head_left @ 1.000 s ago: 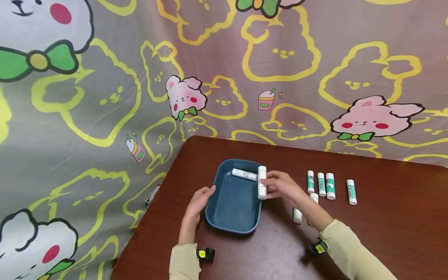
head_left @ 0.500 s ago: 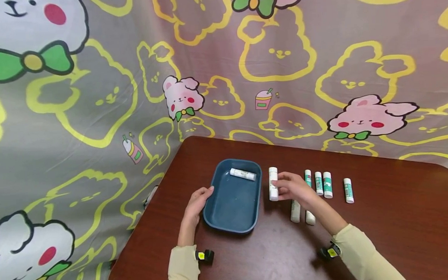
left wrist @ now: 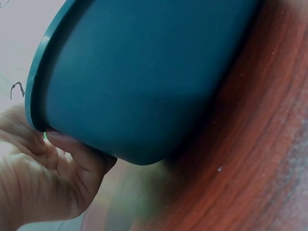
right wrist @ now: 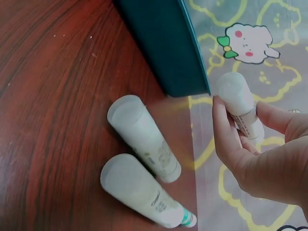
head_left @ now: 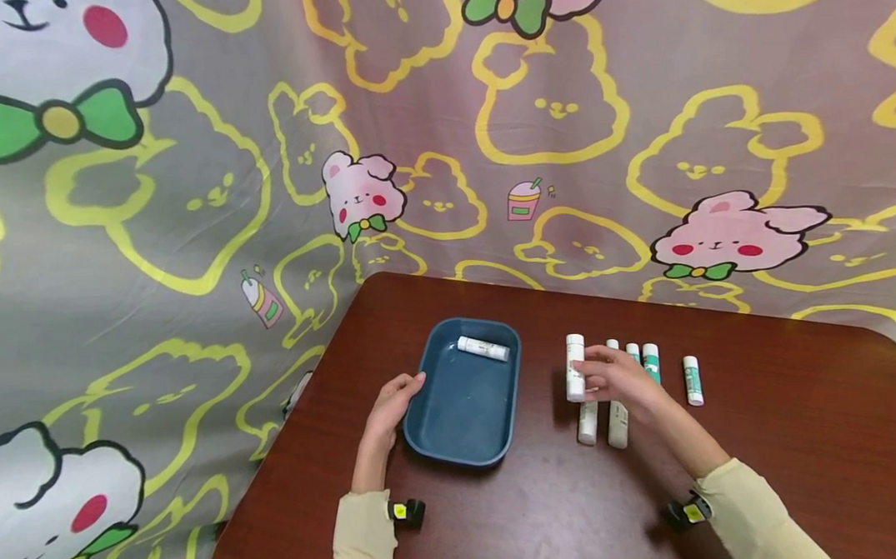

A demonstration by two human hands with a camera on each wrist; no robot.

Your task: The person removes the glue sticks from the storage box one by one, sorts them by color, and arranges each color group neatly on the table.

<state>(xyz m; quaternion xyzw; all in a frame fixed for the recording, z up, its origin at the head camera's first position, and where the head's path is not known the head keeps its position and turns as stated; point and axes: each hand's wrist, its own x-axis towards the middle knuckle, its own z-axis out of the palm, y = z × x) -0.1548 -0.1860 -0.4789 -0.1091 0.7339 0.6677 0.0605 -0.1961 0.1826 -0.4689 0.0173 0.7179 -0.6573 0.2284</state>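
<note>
My right hand [head_left: 619, 380] pinches a white glue stick [head_left: 575, 369] between thumb and fingers, holding it upright in the air right of the blue tray [head_left: 462, 421]. My left hand [head_left: 389, 409] grips the tray's left side, thumb at the rim; in the left wrist view its fingers [left wrist: 79, 151] bend against the outer wall. Inside the tray, near its far end, lies another white glue stick [head_left: 483, 349]. Below my right hand two white glue sticks, a left one [right wrist: 144, 137] and a right one [right wrist: 139, 187], lie side by side on the table.
Beyond my right hand are several green-labelled glue sticks [head_left: 651, 361], partly hidden by it. One more green-labelled glue stick [head_left: 693, 380] lies apart to the right. A patterned curtain [head_left: 562, 141] rises behind the brown table [head_left: 548, 509].
My right hand has carried the white glue stick from over the tray's right rim rightward, to above the glue sticks on the table. My left hand stays on the tray.
</note>
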